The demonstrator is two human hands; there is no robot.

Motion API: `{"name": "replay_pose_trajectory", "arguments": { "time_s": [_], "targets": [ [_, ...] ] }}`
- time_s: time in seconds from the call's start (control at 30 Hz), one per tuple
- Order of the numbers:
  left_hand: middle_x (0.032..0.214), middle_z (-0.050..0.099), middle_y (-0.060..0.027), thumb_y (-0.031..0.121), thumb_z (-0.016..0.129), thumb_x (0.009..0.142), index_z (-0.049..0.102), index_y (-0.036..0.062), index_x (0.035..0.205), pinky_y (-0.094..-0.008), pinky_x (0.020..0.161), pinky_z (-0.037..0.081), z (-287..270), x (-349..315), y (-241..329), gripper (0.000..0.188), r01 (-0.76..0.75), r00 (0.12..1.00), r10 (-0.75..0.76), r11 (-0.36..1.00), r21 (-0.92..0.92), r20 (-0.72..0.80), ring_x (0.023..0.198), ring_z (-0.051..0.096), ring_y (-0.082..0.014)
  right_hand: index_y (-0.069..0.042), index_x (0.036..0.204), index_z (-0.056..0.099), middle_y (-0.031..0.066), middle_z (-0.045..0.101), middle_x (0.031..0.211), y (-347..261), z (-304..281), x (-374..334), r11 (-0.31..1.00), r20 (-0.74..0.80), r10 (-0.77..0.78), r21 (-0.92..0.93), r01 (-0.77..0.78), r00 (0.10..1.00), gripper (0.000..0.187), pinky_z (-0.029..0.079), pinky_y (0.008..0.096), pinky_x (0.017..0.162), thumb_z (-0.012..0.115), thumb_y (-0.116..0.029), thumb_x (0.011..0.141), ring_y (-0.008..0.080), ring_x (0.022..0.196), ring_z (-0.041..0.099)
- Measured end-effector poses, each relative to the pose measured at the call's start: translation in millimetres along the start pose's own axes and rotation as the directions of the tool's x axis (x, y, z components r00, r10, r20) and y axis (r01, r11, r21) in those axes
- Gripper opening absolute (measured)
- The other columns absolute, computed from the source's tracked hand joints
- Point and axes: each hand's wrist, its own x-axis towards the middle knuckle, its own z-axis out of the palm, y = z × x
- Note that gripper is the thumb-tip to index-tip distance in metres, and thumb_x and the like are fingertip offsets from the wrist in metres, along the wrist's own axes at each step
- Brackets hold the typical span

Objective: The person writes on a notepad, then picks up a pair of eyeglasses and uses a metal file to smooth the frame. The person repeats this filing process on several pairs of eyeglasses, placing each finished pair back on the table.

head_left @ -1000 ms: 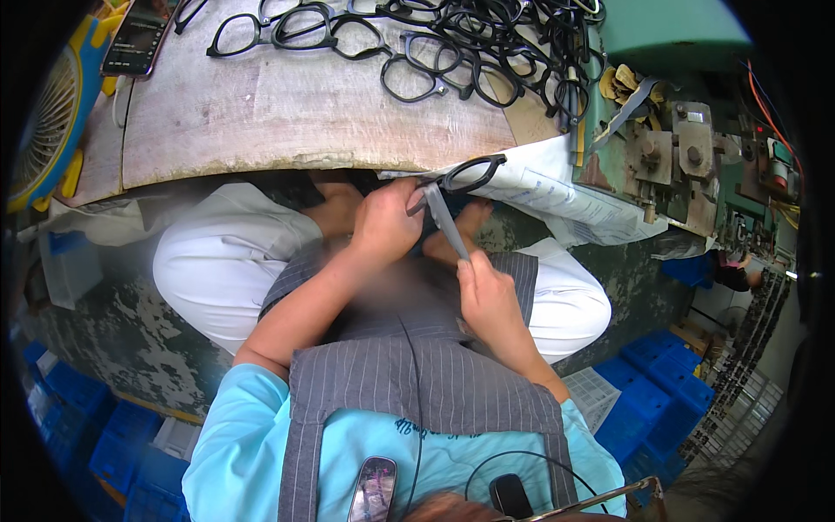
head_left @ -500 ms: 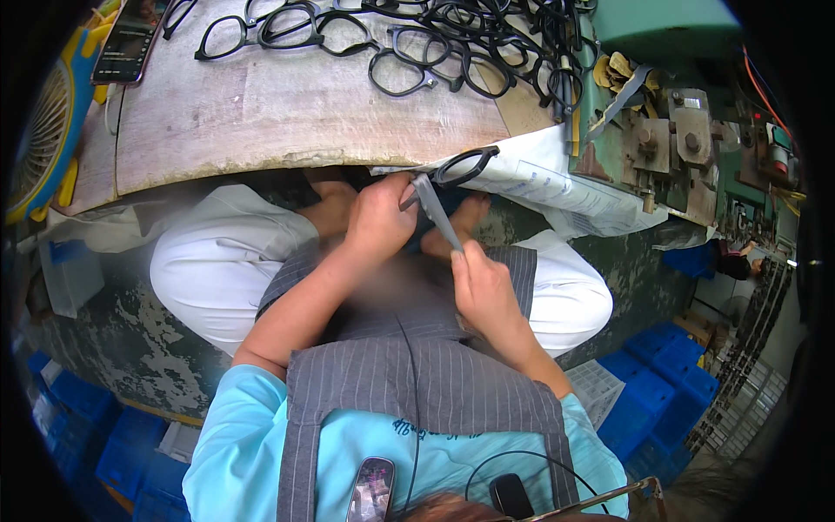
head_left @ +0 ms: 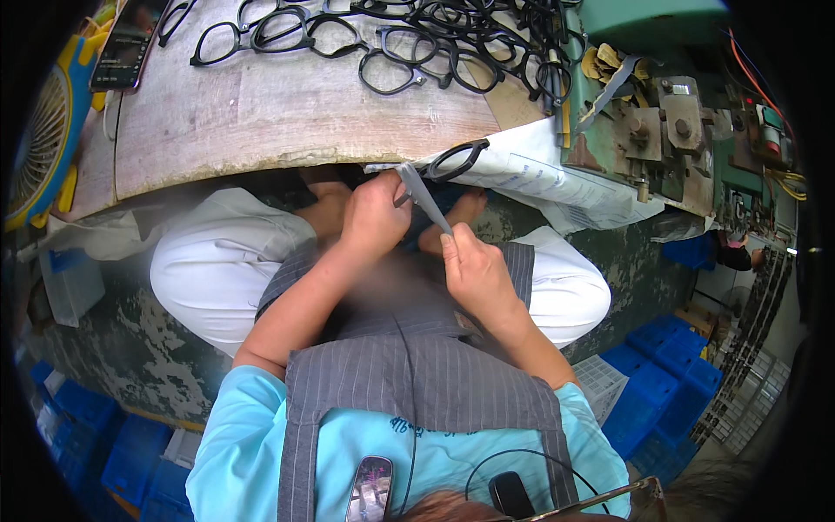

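Just below the table (head_left: pixel 287 122) edge, the left hand (head_left: pixel 374 217) grips a black glasses frame (head_left: pixel 457 161), while the right hand (head_left: pixel 478 274) pinches a flat grey file (head_left: pixel 424 197) laid against it. More frames (head_left: pixel 409 43) lie on the table.

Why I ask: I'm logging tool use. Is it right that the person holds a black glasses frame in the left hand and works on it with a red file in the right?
Not quite. The head view shows the left hand holding the black glasses frame, but the file in the right hand is grey, not red.
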Motion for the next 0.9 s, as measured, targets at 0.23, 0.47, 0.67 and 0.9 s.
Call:
{"name": "replay_pose_trajectory", "arguments": {
  "time_s": [0.23, 0.47, 0.67, 0.9],
  "targets": [
    [0.083, 0.063, -0.0221, 0.014, 0.061, 0.082, 0.063, 0.0052, 0.09, -0.0464, 0.066, 0.048, -5.2, 3.3, -1.1, 0.012, 0.015, 0.999, -0.015, 1.0, 0.001, 0.051, 0.079, 0.06, -0.0426, -0.002, 0.083, 0.048, 0.0204, 0.058, 0.064, -2.8, -17.7, -28.3, 0.999, 0.04, 0.018, -0.04, -0.016, 0.999, 0.018, 0.047, 0.047, 0.05, 0.055, -0.015, 0.093, 0.0406, 0.057, 0.059],
    [0.076, 0.063, -0.0159, 0.008, 0.066, 0.083, 0.064, 0.0002, 0.091, -0.0333, 0.064, 0.048, -12.8, 4.3, 8.4, 0.012, 0.006, 0.99, -0.005, 1.0, -0.009, 0.138, 0.067, 0.06, -0.0253, 0.001, 0.105, 0.057, 0.02, 0.064, 0.079, -11.4, -51.8, 17.1, 0.996, -0.332, -0.058, 0.041, 0.076, 0.941, 0.016, 0.051, 0.0398, 0.061, 0.056, -0.007, 0.09, 0.0384, 0.069, 0.063],
    [0.073, 0.063, -0.0117, 0.014, 0.074, 0.081, 0.064, -0.0012, 0.089, -0.0281, 0.061, 0.047, -40.9, -3.1, 34.5, 0.02, -0.077, 0.976, 0.083, 0.996, -0.038, 0.203, 0.062, 0.058, -0.0185, -0.001, 0.107, 0.057, 0.0167, 0.063, 0.077, -7.9, -49.1, 41.8, 0.98, -0.202, -0.195, -0.01, 0.197, 0.96, 0.019, 0.05, 0.0366, 0.059, 0.057, -0.011, 0.092, 0.031, 0.064, 0.065],
    [0.08, 0.057, 0.003, 0.005, 0.069, 0.085, 0.056, 0.0018, 0.113, -0.0154, 0.052, 0.033, -60.4, -0.2, 37.6, 0.03, 0.059, 0.981, 0.096, 0.683, -0.728, 0.17, 0.059, 0.042, 0.0, -0.004, 0.097, 0.054, 0.0028, 0.046, 0.061, 13.3, -34.4, 17.0, 0.068, 0.196, 0.294, 0.972, -0.225, 0.936, 0.027, 0.028, 0.0234, 0.04, 0.042, -0.027, 0.102, 0.0101, 0.043, 0.038]
  ]
}}
